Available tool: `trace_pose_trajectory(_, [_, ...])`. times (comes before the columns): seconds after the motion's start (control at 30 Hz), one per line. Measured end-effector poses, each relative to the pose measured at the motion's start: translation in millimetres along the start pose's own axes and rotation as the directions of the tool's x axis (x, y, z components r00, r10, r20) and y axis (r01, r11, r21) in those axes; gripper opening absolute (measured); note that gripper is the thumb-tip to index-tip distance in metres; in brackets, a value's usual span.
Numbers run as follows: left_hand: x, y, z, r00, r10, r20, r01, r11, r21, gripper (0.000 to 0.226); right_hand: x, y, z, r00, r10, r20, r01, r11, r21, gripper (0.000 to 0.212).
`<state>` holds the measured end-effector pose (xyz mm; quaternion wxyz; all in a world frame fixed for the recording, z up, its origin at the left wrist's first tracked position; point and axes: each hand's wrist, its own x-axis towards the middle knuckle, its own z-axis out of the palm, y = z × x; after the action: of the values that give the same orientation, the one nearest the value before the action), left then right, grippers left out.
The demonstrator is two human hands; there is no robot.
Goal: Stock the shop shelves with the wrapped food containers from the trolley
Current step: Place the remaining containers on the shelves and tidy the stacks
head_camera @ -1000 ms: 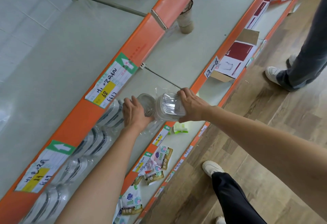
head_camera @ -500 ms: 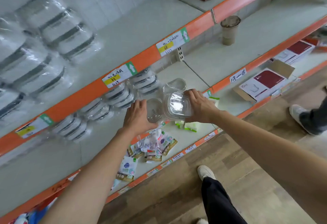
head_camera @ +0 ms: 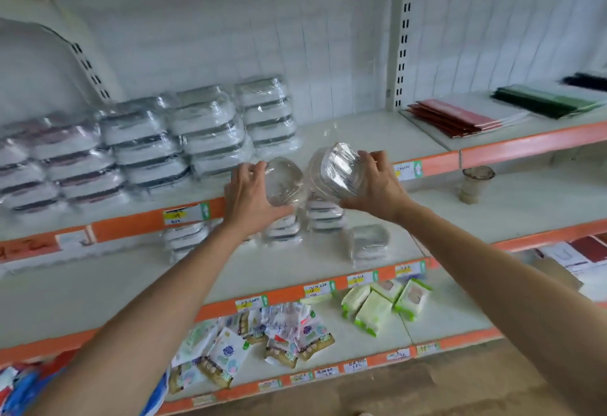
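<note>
Already, a good share of the stocking looks done, judging from how the shelves stand:

1. Done so far — the upper shelf (head_camera: 377, 133) carries several rows of stacked wrapped containers (head_camera: 170, 139) along its left part, packed close together and reaching back to the wall panel. The shelf below (head_camera: 98, 284) holds a smaller group (head_camera: 289, 228), with one pack (head_camera: 369, 245) standing a little apart on the right.

2. In hand — the left hand (head_camera: 249, 195) grips a clear container (head_camera: 284, 182), fingers curled round its rim. The right hand (head_camera: 377, 182) grips a second, film-wrapped container (head_camera: 338, 169), tilted so its lid faces the camera. Both hands are raised in front of the upper shelf's orange edge (head_camera: 427, 161), close beside each other; the two containers look nearly touching, though blur keeps me from saying whether they do.

3. Where they seem headed — probably the bare stretch of the upper shelf just right of the stacks, though the lower shelf is equally open.

4. Left to do — these two are not yet set down. The trolley is out of view, so how many containers remain cannot be told.

5. Elsewhere: sachets (head_camera: 285, 336) and green-edged packs (head_camera: 377, 304) lie on the lowest shelf, coloured folders (head_camera: 460, 116) on the right bay.
</note>
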<state>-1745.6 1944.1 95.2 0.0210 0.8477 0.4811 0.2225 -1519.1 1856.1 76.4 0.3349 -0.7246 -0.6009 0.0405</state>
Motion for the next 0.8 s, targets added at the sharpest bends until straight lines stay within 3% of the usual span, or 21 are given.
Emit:
trace_pose_trajectory(0.17, [44,-17,-5,0.991,-0.008,0.132,0.013,0.999,-0.037,0.101,56,-1,-7,0.988,0.147,0.049,-0.133,0.966,-0.220,0.096])
trace_pose_trajectory(0.27, [65,-18,1,0.974,0.066,0.217,-0.043,0.993,-0.111,0.103,92,7,-10,0.956,0.241,0.169,-0.173,0.925,-0.339,0.082])
trace_pose_trajectory(0.37, [81,-13,12,0.957,0.052,0.286,0.010,0.978,-0.210,0.096,121,21,-7,0.921,0.255,0.296,-0.132,0.916,-0.379,0.083])
trace_pose_trajectory(0.53, [110,-10,28,0.929,0.006,0.370,0.108,0.952,-0.288,0.071,151,42,4,0.909,0.239,0.341,-0.122,0.936,-0.330,0.087])
trace_pose_trajectory(0.67, [125,-18,43,0.949,0.064,0.307,0.023,0.962,-0.270,0.075,167,53,9,0.905,0.203,0.375,-0.104,0.958,-0.267,0.086])
trace_pose_trajectory(0.8, [118,-25,49,0.956,-0.030,0.293,0.117,0.952,-0.281,0.074,177,63,11,0.914,0.161,0.374,-0.064,0.964,-0.258,0.087])
